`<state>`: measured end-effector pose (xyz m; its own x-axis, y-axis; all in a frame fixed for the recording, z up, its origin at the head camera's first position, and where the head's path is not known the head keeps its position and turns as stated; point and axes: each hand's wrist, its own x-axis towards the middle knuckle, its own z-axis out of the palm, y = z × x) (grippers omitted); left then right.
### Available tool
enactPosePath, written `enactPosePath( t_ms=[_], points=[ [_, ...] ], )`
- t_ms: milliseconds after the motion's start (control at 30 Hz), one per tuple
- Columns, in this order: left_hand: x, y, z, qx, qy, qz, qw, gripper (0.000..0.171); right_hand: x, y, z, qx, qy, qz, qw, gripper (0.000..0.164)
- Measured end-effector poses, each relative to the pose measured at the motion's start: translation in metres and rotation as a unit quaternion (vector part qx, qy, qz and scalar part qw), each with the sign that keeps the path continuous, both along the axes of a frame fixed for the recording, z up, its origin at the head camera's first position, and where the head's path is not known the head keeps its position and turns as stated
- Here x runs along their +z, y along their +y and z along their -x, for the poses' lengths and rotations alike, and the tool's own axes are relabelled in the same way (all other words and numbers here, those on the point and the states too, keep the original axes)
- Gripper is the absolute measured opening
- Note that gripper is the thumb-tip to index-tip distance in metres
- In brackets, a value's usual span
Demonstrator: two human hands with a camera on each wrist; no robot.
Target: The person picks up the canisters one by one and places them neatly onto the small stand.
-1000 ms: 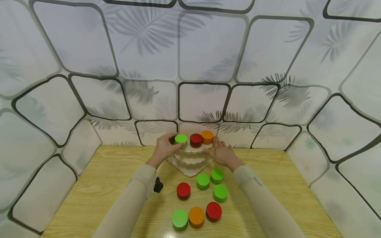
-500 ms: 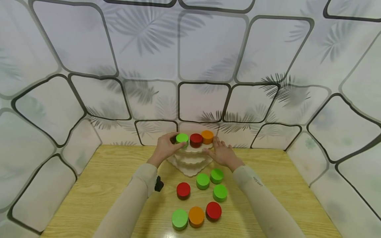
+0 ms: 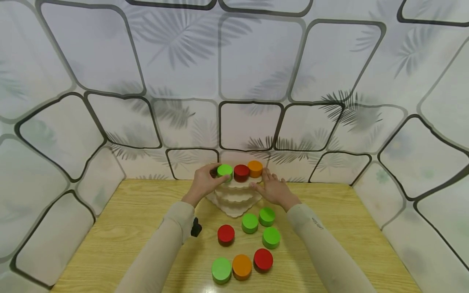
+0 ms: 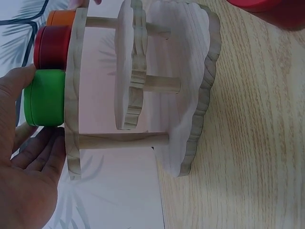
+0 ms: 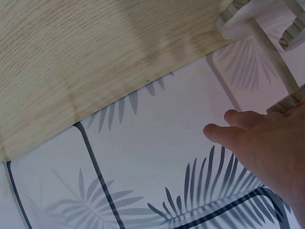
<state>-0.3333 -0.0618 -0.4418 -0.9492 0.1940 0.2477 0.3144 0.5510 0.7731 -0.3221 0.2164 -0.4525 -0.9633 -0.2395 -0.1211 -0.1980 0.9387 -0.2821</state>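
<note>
A three-tier pale wooden stand (image 3: 236, 208) with scalloped shelves stands against the wall. On its top shelf, my left hand (image 3: 201, 182) holds a short green cylinder (image 3: 224, 171) between thumb and fingers. In the left wrist view, this green cylinder (image 4: 45, 98) sits flat on the shelf and has a seam near one end. Beside it are a dark red cylinder (image 3: 241, 173) and an orange cylinder (image 3: 255, 168). My right hand (image 3: 275, 189) lies along the right edge of the top shelf, its fingers extended and holding nothing.
In front of the stand, several loose cylinders lie on the wooden table (image 3: 146, 219): green ones (image 3: 271, 237), two red ones (image 3: 226, 235) and an orange one (image 3: 242, 267). A patterned covering (image 3: 253, 126) hangs close behind the stand and at both sides.
My left hand has shifted slightly to the right with the green cylinder, bringing it closer to the dark red one. The right hand has stayed in place.
</note>
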Motion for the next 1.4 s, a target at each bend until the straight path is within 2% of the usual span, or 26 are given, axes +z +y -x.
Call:
enactPosePath(
  t_ms=[367,500,667,833,1067,1233,1400],
  points=[
    [0.0,0.002,-0.001,0.003,0.003,-0.006,1.0,0.065,0.001,0.0,-0.002,0.0,0.002,0.002,1.0,0.1],
    [-0.002,0.0,-0.001,0.001,0.0,-0.025,0.9997,0.068,0.001,-0.001,-0.002,0.001,0.001,0.002,1.0,0.1],
    [-0.003,-0.005,-0.005,-0.008,-0.021,-0.061,0.9979,0.073,0.001,-0.001,-0.002,0.001,0.0,0.004,1.0,0.099],
    [-0.002,-0.015,-0.012,-0.011,-0.029,-0.099,0.9946,0.071,0.001,0.0,-0.002,0.001,0.0,0.008,1.0,0.099],
    [0.0,-0.028,-0.024,-0.011,0.003,-0.139,0.9903,0.058,-0.001,0.001,0.0,0.003,0.002,0.007,1.0,0.101],
    [-0.003,-0.035,-0.037,-0.01,0.003,-0.135,0.9908,0.048,0.001,0.0,-0.002,0.004,-0.001,0.011,1.0,0.1],
    [-0.01,-0.04,-0.054,-0.033,-0.017,-0.123,0.9917,0.045,0.002,0.0,-0.002,0.003,-0.002,0.01,1.0,0.099]
  ],
)
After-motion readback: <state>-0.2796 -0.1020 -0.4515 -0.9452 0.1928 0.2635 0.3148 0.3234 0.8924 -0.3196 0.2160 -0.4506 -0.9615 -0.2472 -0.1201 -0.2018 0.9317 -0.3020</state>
